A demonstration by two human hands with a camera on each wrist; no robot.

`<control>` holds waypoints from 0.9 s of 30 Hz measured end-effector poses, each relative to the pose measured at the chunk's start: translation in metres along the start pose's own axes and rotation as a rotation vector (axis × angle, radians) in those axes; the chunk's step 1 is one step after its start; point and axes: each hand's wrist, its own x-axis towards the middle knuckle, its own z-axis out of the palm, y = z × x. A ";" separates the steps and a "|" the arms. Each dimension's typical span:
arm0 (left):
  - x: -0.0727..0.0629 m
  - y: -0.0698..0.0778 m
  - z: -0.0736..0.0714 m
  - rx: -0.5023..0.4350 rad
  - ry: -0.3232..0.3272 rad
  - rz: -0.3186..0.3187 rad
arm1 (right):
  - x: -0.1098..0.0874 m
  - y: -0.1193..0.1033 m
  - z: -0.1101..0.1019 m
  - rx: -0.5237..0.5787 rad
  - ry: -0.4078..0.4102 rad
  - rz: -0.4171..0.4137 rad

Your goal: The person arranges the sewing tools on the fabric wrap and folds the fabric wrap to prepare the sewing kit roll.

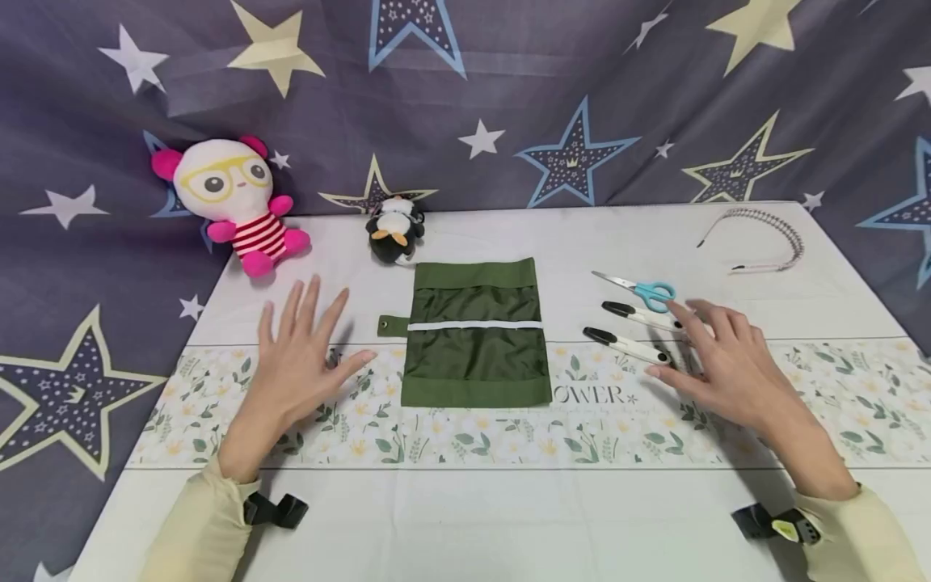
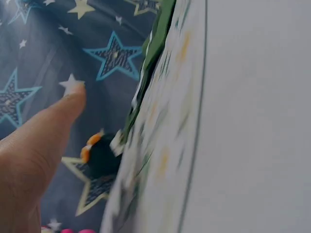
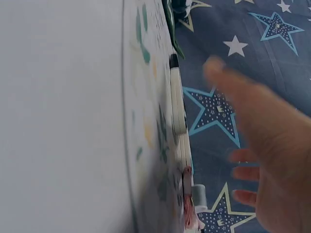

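A dark green fabric case point(image 1: 476, 360) lies flat in the middle of the table, a white elastic band across it and a snap tab sticking out leftward. To its left, my left hand point(image 1: 294, 364) is spread over the floral strip, holding nothing. My right hand point(image 1: 735, 368) hovers at the right with fingers parted and nothing gripped. Its fingertips overlap the ends of two white markers with black caps, the upper marker point(image 1: 640, 314) and the lower marker point(image 1: 627, 346). Scissors point(image 1: 643, 289) with blue handles lie just beyond them. In the right wrist view, a grey cylinder point(image 3: 199, 196) and a pinkish thing point(image 3: 188, 208) show below the markers.
A panda plush point(image 1: 258, 234) in a striped shirt sits at the back left, and a small penguin plush point(image 1: 395, 234) stands behind the case. A headband point(image 1: 793, 234) lies at the back right. A star-patterned curtain point(image 1: 480, 97) hangs along the table's rear edge.
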 end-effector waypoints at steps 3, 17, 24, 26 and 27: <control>0.009 0.006 0.012 -0.106 -0.013 0.040 | -0.001 0.002 0.005 -0.025 0.055 -0.078; 0.042 0.036 0.051 -0.549 -0.040 0.019 | -0.001 0.003 0.021 0.045 0.108 -0.183; 0.047 0.037 0.059 -0.586 -0.021 -0.006 | -0.002 0.000 0.023 0.092 0.075 -0.110; 0.047 0.037 0.059 -0.592 -0.026 -0.006 | -0.001 -0.001 0.022 0.121 0.066 -0.078; 0.047 0.036 0.060 -0.596 -0.029 -0.003 | -0.001 -0.001 0.022 0.140 0.064 -0.065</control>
